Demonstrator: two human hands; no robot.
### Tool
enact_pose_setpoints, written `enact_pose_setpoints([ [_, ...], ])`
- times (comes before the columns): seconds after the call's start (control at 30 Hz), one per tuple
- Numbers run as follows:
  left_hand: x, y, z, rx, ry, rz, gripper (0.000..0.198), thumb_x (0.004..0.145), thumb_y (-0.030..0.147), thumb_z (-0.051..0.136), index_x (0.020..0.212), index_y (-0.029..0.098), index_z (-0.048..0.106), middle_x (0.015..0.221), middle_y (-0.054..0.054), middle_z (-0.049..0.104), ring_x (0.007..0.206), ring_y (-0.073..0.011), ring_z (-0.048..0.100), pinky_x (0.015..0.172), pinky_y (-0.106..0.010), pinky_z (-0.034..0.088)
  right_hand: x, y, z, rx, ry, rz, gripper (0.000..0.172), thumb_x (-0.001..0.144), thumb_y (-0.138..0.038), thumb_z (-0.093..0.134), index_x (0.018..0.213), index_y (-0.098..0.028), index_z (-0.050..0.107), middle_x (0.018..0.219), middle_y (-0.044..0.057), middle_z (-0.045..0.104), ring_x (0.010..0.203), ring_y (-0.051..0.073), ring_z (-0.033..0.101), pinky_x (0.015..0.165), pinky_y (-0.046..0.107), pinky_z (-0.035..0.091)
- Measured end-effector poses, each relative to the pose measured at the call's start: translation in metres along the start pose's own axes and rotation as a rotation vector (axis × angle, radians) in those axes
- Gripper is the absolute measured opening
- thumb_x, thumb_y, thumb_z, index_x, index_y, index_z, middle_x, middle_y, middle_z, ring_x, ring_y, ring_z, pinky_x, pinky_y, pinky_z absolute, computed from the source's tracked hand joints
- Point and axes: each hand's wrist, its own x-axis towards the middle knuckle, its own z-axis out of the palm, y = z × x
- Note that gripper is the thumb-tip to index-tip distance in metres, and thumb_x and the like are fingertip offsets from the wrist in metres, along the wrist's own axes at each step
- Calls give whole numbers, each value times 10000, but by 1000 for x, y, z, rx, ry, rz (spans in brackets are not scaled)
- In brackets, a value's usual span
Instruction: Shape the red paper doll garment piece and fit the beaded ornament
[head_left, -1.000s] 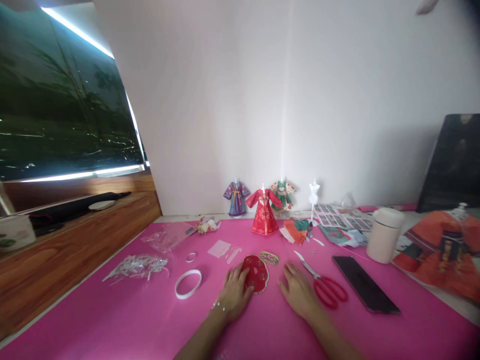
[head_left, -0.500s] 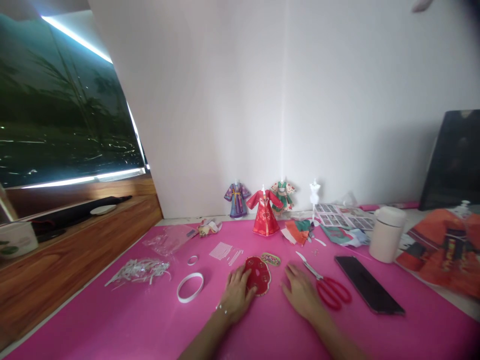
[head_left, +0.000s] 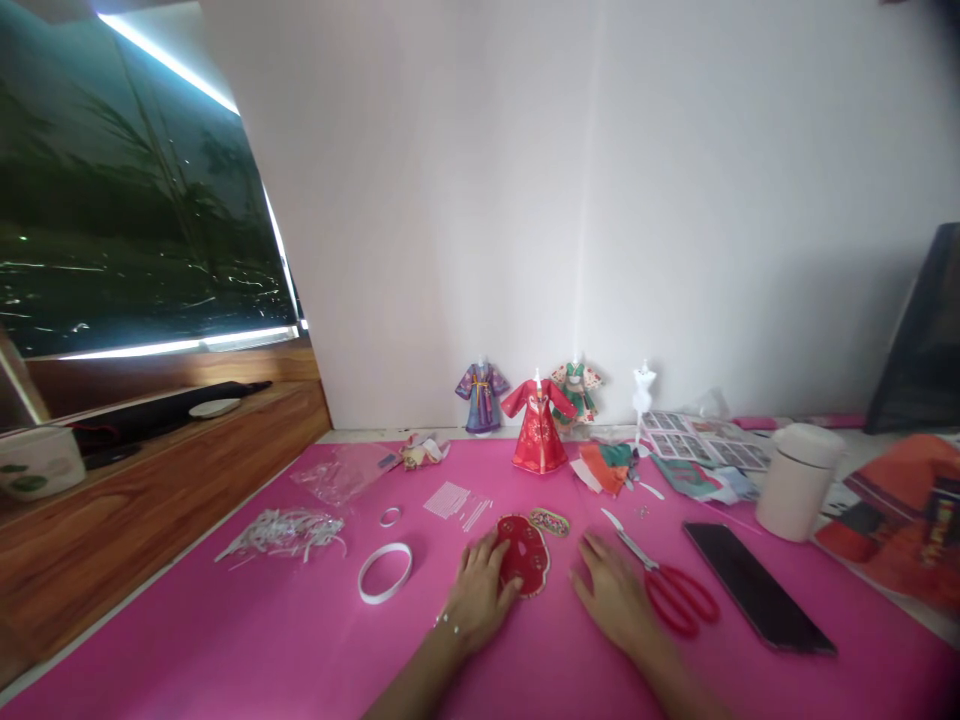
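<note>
My left hand (head_left: 480,590), with a bracelet at the wrist, rests on the left part of a flat red scalloped fabric piece (head_left: 529,560) with a light edge. Its fingers are apart and stretched out. My right hand (head_left: 611,590) lies palm down on the pink mat (head_left: 285,640), fingers spread, holding nothing. Just right of it lie red-handled scissors (head_left: 671,590), blades pointing away from me. A small oval patterned piece (head_left: 550,521) sits beyond the red piece. Behind stands a miniature red robe (head_left: 538,430) on a little stand.
Two more miniature robes (head_left: 481,398) and a bare white mannequin (head_left: 643,392) stand by the wall. Tape rolls (head_left: 385,574) and a bag of white strips (head_left: 285,537) lie left. Fabric scraps (head_left: 606,466), a phone (head_left: 757,588) and a cream bottle (head_left: 799,485) are right.
The view has turned slightly left, so everything sits a little further right. My hands keep nearly the same places beside and on the red piece.
</note>
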Motion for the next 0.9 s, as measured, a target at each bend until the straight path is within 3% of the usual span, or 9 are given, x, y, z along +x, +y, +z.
enact_pose_setpoints([
  [0.43,0,0,0,-45,25,-5,573,955,446,470,1425,118,479,1515,-170,439,1416,-329,366,1191,-571,234,0,2,1,16,-2,10,479,915,-310,448,1309,-94,615,1404,179,557,1305,292,511,1093,417,392],
  [0.57,-1,-1,0,-70,59,7,561,961,441,459,1411,108,493,1503,-184,450,1401,-333,389,1176,-552,288,1,2,3,15,4,16,467,915,-302,452,1297,-97,626,1384,173,578,1288,285,529,1081,413,403],
  [0.77,-2,-8,1,-253,227,-7,459,968,436,435,1335,192,565,1435,-148,527,1331,-322,485,1115,-516,403,0,3,4,4,21,3,489,907,-297,465,1311,-61,607,1380,171,583,1268,279,549,1076,397,409],
  [0.9,-7,-11,-14,-419,330,-45,380,973,429,416,1201,227,643,1333,-126,597,1256,-305,553,1085,-509,428,-2,6,8,-7,35,-18,494,910,-299,452,1315,-60,603,1377,166,585,1266,286,552,1057,413,431],
])
